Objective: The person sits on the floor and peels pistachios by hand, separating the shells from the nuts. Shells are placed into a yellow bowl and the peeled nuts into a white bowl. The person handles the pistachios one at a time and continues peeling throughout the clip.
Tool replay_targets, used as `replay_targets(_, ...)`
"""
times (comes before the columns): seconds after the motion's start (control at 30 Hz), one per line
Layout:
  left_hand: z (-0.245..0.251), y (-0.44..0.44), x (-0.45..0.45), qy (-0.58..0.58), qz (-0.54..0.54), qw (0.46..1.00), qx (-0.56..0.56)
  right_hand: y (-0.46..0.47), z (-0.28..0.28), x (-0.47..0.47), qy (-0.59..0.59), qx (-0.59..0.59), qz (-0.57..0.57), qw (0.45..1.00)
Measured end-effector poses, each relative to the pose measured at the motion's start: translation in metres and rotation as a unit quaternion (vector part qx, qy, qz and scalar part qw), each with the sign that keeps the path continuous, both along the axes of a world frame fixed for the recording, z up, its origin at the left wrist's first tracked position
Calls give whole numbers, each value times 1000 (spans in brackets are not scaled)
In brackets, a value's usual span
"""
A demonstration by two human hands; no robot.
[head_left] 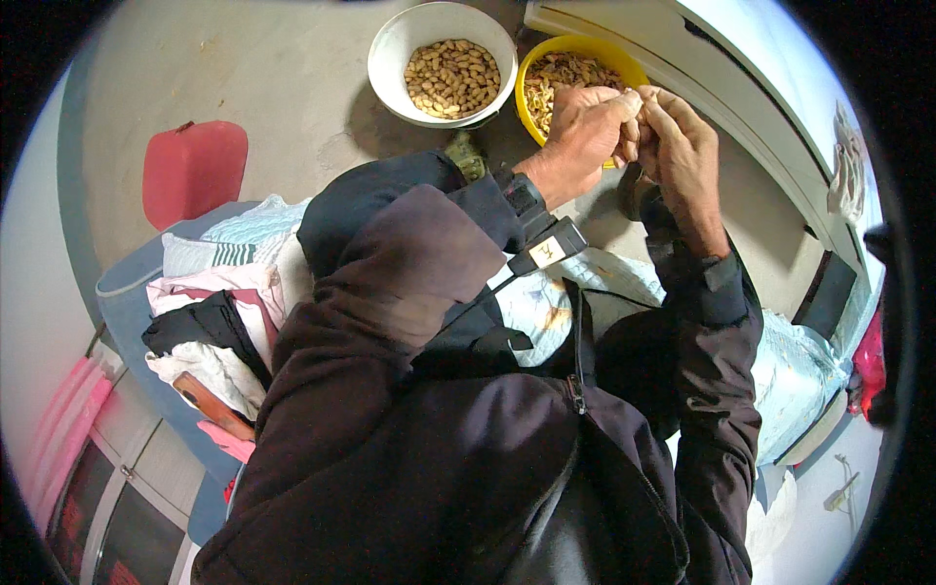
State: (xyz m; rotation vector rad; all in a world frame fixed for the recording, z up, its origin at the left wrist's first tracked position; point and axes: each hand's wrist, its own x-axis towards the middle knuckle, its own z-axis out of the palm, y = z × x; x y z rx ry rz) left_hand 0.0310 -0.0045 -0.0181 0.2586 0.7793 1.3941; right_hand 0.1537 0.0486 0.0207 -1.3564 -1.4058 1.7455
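My left hand (pixel 581 142) and my right hand (pixel 676 142) meet at their fingertips over the right rim of a yellow tub (pixel 523 104). Between the pinched fingers is a small pale piece, apparently a peanut, mostly hidden by them. Broken peanut shells (pixel 540 102) and darker bits fill the tub. To its left stands a white plastic bucket (pixel 387 80), with unshelled peanuts (pixel 452 79) in its bottom.
A red stool or seat (pixel 194 174) stands on the floor at left. Folded clothes (pixel 212 322) and a brown object (pixel 212 406) lie on a blue-grey couch (pixel 135 314). A white cabinet or panel (pixel 731 88) runs past the tub. A black cabled device (pixel 559 245) is near my left wrist.
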Motion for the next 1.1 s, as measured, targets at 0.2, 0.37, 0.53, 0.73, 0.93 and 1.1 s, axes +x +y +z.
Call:
replay_targets(0.2,-36,6,13,286,9,958,24,15,-44,12,-238,245,68,937)
replay_targets(0.37,-53,34,-34,421,-135,890,-109,31,-45,14,-363,264,166,878)
replay_targets(0.53,-90,95,-172,646,-443,620,-32,23,0,29,-283,258,183,905)
replay_targets(0.73,-199,55,-222,643,-573,507,-34,14,39,40,-279,168,232,917)
replay_targets(0.93,-239,79,-204,700,-529,479,-25,18,44,26,-283,135,234,920)
replay_targets(1.1,-270,72,-196,783,-447,428,60,20,39,18,-301,126,262,908)
